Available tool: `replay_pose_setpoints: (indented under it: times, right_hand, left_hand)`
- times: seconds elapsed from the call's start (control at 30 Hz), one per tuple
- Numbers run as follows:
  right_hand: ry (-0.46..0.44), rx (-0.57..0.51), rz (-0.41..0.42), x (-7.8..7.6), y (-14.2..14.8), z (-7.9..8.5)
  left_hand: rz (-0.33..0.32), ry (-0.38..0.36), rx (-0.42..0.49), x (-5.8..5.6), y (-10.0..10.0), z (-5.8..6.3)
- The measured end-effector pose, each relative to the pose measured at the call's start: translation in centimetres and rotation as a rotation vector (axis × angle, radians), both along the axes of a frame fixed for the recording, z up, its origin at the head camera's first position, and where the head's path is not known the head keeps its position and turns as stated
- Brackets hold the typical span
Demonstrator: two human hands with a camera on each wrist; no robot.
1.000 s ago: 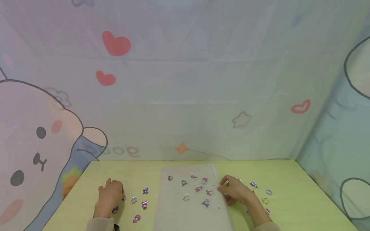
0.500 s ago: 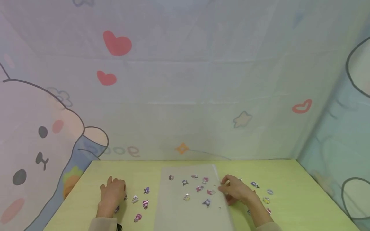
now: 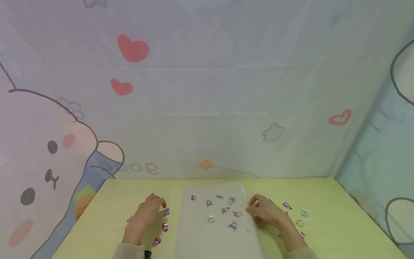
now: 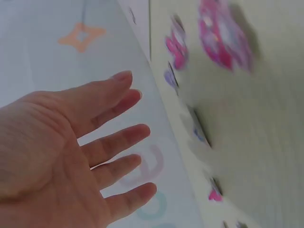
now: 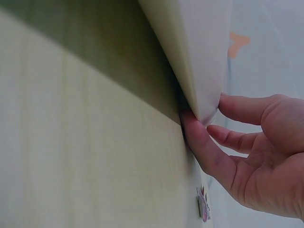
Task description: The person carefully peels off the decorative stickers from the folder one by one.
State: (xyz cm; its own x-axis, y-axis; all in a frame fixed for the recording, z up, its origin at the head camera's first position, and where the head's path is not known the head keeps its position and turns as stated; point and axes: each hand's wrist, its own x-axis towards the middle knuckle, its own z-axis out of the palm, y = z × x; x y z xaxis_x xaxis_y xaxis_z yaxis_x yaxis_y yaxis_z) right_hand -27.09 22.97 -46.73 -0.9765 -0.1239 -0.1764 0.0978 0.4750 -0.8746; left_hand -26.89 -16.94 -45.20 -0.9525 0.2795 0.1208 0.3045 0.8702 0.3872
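While the left hand (image 3: 148, 211) hovers loose-fingered, the right hand (image 3: 266, 210) pinches a white, sticker-dotted booklet (image 3: 220, 230).

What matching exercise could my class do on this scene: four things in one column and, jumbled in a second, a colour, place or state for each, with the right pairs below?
Column one
1. Table
2. Left hand
3. Sheet
4. Right hand

Column two
A. White
B. Gripping the sheet's edge
C. Pale yellow
D. Near a purple sticker, not on the sheet

Right pairs
1-C; 2-D; 3-A; 4-B
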Motion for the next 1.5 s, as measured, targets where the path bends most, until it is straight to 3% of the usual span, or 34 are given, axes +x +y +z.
replay_pose_setpoints:
  times: [0.27, 0.67, 1.1, 1.37, 1.5]
  right_hand:
    - [-0.014, -0.012, 0.017, -0.1, 0.2, 0.0]
    - [-0.004, -0.002, 0.03, -0.3, 0.3, 0.0]
    - [0.0, 0.011, 0.03, -0.2, 0.2, -0.1]
    - [-0.004, 0.007, 0.032, -0.1, 0.3, -0.1]
    - [-0.007, 0.012, 0.023, -0.1, 0.3, -0.1]
  left_hand:
    - [-0.105, -0.04, 0.141, 0.8, 4.5, 0.6]
    - [-0.193, -0.09, 0.219, 1.4, 11.9, 1.0]
    - [-0.186, -0.114, 0.238, 2.1, 17.6, 0.5]
    - [-0.128, -0.116, 0.201, 2.0, 19.0, -0.3]
    - [-0.136, -0.085, 0.138, 1.9, 19.3, -0.7]
